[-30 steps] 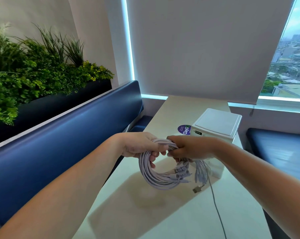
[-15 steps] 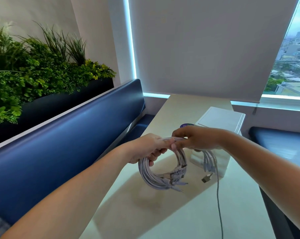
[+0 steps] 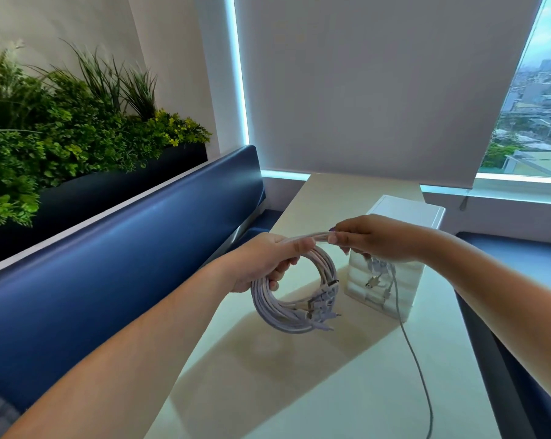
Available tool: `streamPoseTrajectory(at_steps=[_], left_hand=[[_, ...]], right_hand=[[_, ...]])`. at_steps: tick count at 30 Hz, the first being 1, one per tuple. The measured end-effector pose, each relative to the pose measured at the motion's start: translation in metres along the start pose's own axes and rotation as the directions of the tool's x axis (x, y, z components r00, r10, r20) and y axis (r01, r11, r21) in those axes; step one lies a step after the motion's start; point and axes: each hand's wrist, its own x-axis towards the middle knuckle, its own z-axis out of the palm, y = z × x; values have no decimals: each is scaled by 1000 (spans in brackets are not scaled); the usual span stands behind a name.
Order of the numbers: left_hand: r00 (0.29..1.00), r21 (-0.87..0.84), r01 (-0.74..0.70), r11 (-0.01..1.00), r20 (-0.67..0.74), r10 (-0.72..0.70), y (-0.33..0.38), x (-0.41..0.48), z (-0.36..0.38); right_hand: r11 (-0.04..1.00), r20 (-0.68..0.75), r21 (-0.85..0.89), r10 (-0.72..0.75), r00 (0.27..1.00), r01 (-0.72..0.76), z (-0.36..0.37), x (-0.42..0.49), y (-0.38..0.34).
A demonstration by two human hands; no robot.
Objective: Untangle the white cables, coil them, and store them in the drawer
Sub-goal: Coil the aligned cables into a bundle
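We look through one wide camera worn on the head, facing forward and down; the left hand (image 3: 264,261) and right hand (image 3: 375,239) sit close below it, mid-frame, counter (image 3: 299,391) beneath them, window (image 3: 530,106) beyond.

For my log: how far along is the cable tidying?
Done: white cables mostly form a round coil in the left hand. In hand: right hand pinches strands; one loose cable trails over the beige table. Left: storing them in the white plastic drawer box.

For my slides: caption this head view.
Left hand grips a coil of white cables, right hand pinches its top strands, above the table near white drawers.
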Motion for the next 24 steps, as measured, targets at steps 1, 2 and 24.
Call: streamPoseTrajectory(at_steps=[1, 2, 24], left_hand=[[1000, -26, -9, 1000, 0, 9, 0, -1, -1], [1000, -49, -18, 999, -2, 18, 0, -2, -1], [960, -670, -60, 740, -242, -141, -21, 7, 17]], right_hand=[[1000, -17, 6, 0, 1000, 0, 1, -1, 2], [999, -26, 52, -2, 1000, 3, 3, -2, 5], [416, -222, 896, 121, 967, 154, 90, -20, 4]])
